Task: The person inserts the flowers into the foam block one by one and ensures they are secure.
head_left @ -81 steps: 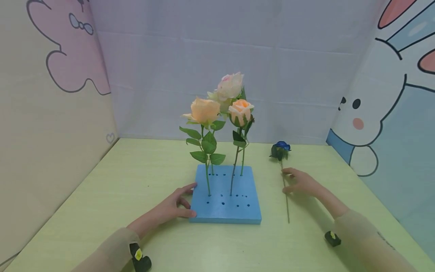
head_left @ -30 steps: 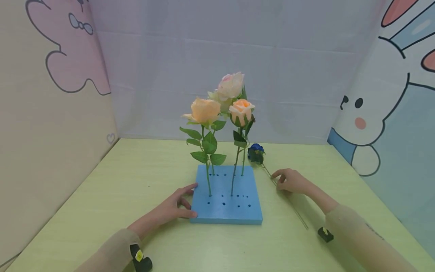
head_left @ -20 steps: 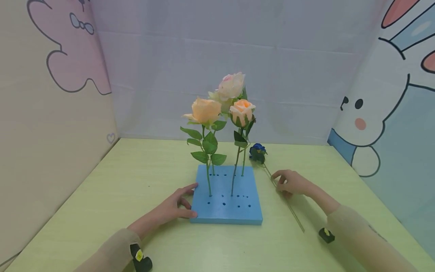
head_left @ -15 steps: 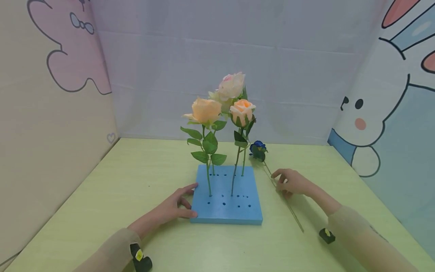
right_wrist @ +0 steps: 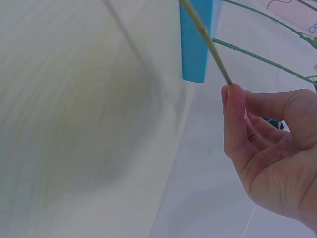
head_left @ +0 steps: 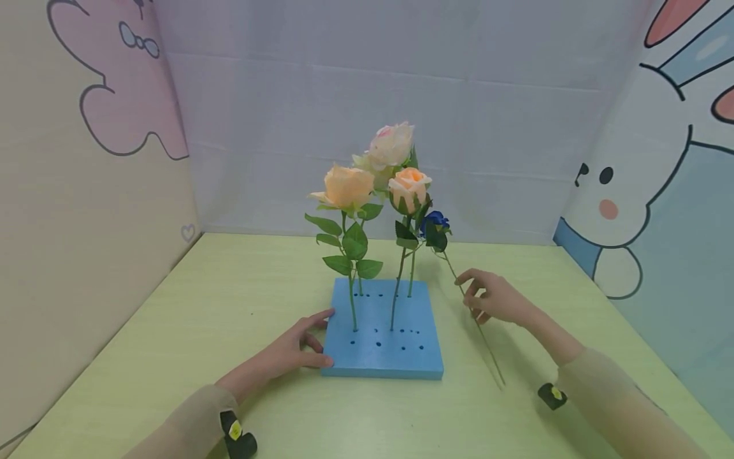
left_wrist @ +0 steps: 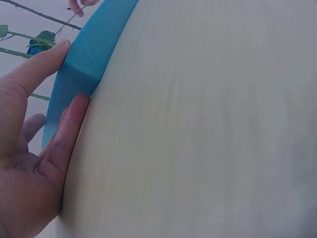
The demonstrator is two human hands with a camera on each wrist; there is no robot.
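Observation:
My right hand [head_left: 497,297] pinches the thin stem of a blue rose [head_left: 434,224] between thumb and fingers. The rose leans to the upper left, its bloom raised beside the peach rose and its stem end low near the table. In the right wrist view the stem [right_wrist: 213,49] runs up from the fingertips. My left hand [head_left: 298,347] rests against the left side of a blue foam block [head_left: 381,366] with holes, thumb and fingers spread along its edge. In the block stand a yellow-peach rose [head_left: 346,188], a peach rose [head_left: 409,186] and a pale pink flower [head_left: 391,146].
The pale yellow-green table [head_left: 258,274] lies beneath everything. A plain curtain [head_left: 321,95] closes off the back, and cartoon-printed panels stand on both sides. Small dark cameras [head_left: 552,396] are strapped to both wrists. The upright flowers stand close to the blue rose's bloom.
My right hand has taken the blue rose's stem; the bloom swung left, then rose off the table beside the peach rose. The left hand and the block have stayed in place.

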